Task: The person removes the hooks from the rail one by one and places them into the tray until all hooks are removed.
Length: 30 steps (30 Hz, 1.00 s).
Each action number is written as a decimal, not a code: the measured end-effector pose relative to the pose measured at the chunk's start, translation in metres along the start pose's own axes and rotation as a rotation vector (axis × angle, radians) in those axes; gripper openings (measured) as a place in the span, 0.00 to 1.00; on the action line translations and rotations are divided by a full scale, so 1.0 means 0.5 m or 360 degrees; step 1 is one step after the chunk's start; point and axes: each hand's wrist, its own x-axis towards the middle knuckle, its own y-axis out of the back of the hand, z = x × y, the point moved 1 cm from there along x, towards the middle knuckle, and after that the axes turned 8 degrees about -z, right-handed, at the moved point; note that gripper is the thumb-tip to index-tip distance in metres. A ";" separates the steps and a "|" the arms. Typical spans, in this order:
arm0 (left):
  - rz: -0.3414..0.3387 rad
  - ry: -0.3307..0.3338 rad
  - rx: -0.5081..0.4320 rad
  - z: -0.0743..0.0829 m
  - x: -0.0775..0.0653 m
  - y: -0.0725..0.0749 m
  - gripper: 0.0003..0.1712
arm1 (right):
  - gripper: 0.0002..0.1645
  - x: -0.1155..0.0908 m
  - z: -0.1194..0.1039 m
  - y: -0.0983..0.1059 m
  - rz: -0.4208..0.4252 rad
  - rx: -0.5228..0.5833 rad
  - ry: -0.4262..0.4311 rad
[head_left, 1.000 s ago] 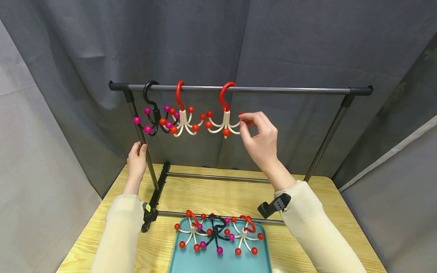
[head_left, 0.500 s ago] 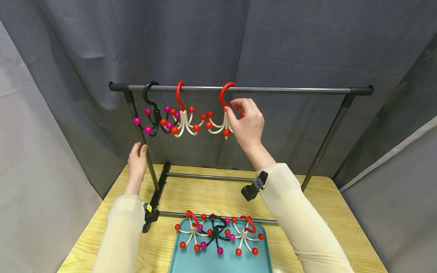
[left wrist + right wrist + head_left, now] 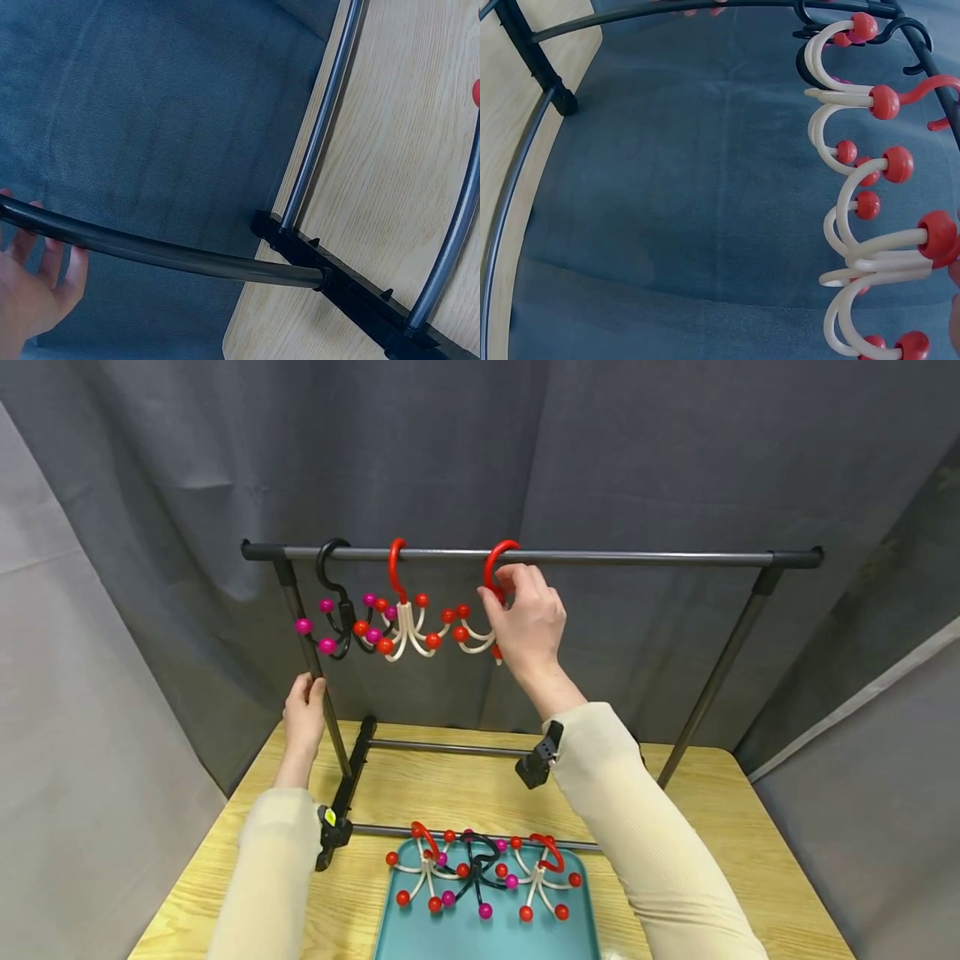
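My left hand [image 3: 303, 710] holds the left upright [image 3: 172, 251] of a dark metal garment rack, fingers curled behind the tube. At the top rail, my right hand [image 3: 531, 622] curls its thumb and fingers around the red hook of a cream hanger [image 3: 889, 262] with several curved arms tipped by red balls; part of this hanger is hidden behind the hand. To its left hang a similar red-and-cream hanger [image 3: 405, 622] and a black hanger [image 3: 345, 618] with magenta balls. In the right wrist view, only a sliver of the hand shows at the right edge.
A teal tray [image 3: 487, 943] at the front of the wooden table [image 3: 675, 877] bears a black hanger [image 3: 476, 870] between two red-and-cream hangers [image 3: 537, 878]. The rack's top rail [image 3: 637, 557] and lower bars [image 3: 450, 747] span the table before a grey curtain [image 3: 660, 460].
My right hand has moved left and up from the hanger's right arms to its red hook. My left hand stays on the upright. The hung hangers have hardly moved.
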 end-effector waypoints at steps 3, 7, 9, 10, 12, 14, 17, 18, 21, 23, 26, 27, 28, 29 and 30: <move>-0.0005 0.0012 -0.0010 -0.001 -0.001 0.001 0.21 | 0.11 0.001 -0.001 0.000 -0.0002 -0.0002 -0.0006; -0.0005 0.0018 -0.0022 -0.002 -0.001 0.001 0.20 | 0.10 0.000 0.001 0.003 0.0007 0.0017 -0.0013; -0.0006 0.0019 -0.0023 -0.001 -0.002 0.001 0.20 | 0.09 0.000 0.002 0.006 0.0004 0.0030 -0.0018; -0.0006 0.0017 -0.0022 -0.001 -0.003 0.000 0.20 | 0.09 -0.001 0.003 0.008 0.0000 0.0038 -0.0021; -0.0005 0.0017 -0.0017 0.000 -0.004 0.000 0.20 | 0.08 0.000 0.004 0.012 -0.0013 0.0055 -0.0033; -0.0002 0.0018 -0.0017 0.001 -0.005 0.000 0.20 | 0.08 0.001 0.006 0.016 -0.0024 0.0062 -0.0041; -0.0002 0.0015 -0.0023 0.003 -0.005 -0.001 0.19 | 0.08 0.005 0.008 0.022 -0.0026 0.0070 -0.0050; -0.0003 0.0016 -0.0028 0.003 -0.005 -0.001 0.19 | 0.08 0.006 0.008 0.024 -0.0020 0.0069 -0.0047; -0.0003 0.0013 -0.0040 0.005 -0.005 -0.002 0.19 | 0.09 0.012 0.011 0.029 -0.0013 0.0069 -0.0038; 0.0000 0.0012 -0.0043 0.005 -0.005 -0.002 0.19 | 0.09 0.015 0.012 0.032 -0.0011 0.0068 -0.0037; 0.0004 0.0009 -0.0046 0.006 -0.005 -0.003 0.19 | 0.09 0.019 0.012 0.037 -0.0010 0.0076 -0.0038; 0.0005 0.0010 -0.0045 0.006 -0.005 -0.003 0.19 | 0.09 0.019 0.011 0.039 -0.0009 0.0084 -0.0039; 0.0000 0.0011 -0.0048 0.006 -0.005 -0.003 0.19 | 0.10 0.019 0.010 0.041 -0.0008 0.0091 -0.0041; -0.0005 0.0013 -0.0051 0.006 -0.005 -0.004 0.19 | 0.10 0.019 0.009 0.044 -0.0008 0.0098 -0.0043; -0.0010 0.0016 -0.0056 0.006 -0.006 -0.004 0.19 | 0.10 0.018 0.008 0.047 -0.0005 0.0112 -0.0044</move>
